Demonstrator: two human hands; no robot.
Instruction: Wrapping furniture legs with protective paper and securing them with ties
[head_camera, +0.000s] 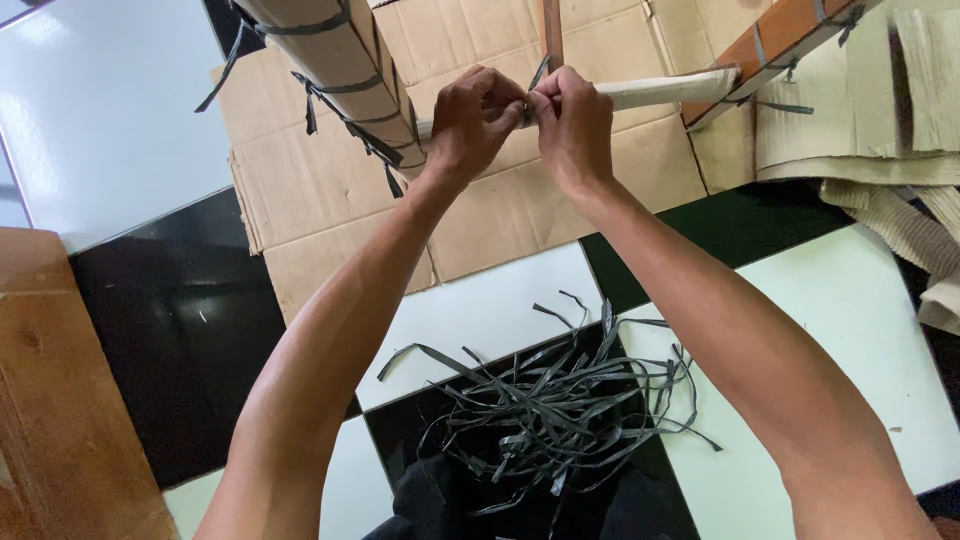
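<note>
Both hands, left hand (475, 115) and right hand (572, 120), pinch a dark strip (538, 75) at the paper-wrapped bar (660, 90); at 10 o'clock a tied leg (330, 70) looks done; loose strips (560, 400) remain at 6 o'clock on the tiled floor (860, 330).

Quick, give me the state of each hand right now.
Left hand: closed, pinching a dark strip at the paper-wrapped bar.
Right hand: closed, pinching the same strip.

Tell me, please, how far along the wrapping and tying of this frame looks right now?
Done: the left leg is wrapped in cardboard and bound with several dark strips; the right leg carries a few ties too. In hand: the left hand and right hand pinch a dark strip at the wrapped crossbar, which shows no finished tie. Left: a pile of loose strips lies on the tiled floor.
</note>
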